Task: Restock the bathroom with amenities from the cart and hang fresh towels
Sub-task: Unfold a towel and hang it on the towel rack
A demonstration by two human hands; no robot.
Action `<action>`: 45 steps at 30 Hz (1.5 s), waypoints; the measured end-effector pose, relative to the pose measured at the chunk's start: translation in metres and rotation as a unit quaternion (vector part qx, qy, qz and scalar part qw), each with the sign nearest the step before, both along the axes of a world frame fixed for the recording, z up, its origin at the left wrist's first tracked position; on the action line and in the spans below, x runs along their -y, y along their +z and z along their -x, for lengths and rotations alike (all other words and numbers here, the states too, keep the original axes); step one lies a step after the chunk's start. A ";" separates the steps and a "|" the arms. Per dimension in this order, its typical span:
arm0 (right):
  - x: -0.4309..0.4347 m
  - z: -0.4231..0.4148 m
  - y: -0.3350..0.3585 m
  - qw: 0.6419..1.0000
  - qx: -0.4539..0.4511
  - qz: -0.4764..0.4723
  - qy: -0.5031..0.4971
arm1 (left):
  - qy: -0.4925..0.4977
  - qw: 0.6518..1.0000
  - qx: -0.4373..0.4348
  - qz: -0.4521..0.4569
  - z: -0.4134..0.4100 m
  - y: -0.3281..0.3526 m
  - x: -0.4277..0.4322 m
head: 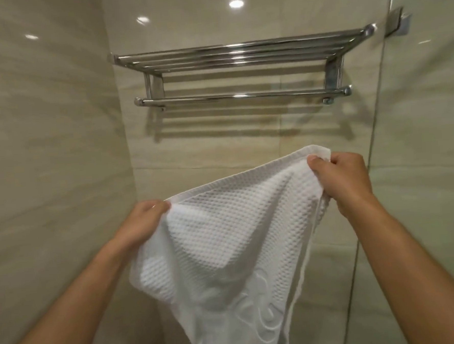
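The towel-hanging part is only beginning. The left hand point(146, 219) and right hand point(346, 180) are gripping the top corners of a white waffle-weave towel point(224, 238), stretching it apart, its lower part hanging down out of view. It is hanging well below the chrome towel rack point(240, 54), whose shelf and lower bar point(242, 96) are holding nothing. No cart or amenities are showing.

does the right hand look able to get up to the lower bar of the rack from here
Probably yes: nothing lies between the right hand and the lower bar above it, though its grip is full of towel.
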State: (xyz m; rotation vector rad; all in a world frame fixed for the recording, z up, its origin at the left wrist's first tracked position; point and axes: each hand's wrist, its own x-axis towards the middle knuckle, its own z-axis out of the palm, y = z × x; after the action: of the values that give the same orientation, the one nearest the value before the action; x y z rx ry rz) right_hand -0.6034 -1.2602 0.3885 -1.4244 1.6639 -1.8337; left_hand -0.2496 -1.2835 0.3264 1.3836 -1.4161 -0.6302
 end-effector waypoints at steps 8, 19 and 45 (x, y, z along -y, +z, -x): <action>0.035 0.018 0.007 0.979 -0.182 0.076 -0.050 | 0.005 0.993 0.100 0.056 0.001 0.052 0.002; 0.004 -0.026 0.017 0.958 -0.113 -0.027 0.262 | -0.118 0.923 0.340 0.139 0.027 0.061 0.012; -0.035 -0.165 0.056 0.883 -0.449 -0.017 0.136 | -0.444 0.871 -0.209 -0.019 -0.003 0.099 0.018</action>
State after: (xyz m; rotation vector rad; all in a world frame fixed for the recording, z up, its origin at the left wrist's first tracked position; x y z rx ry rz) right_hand -0.4383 -1.2257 0.4443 -2.5678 1.6639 -1.0004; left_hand -0.2470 -1.3016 0.4253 0.4830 -1.6290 -1.4516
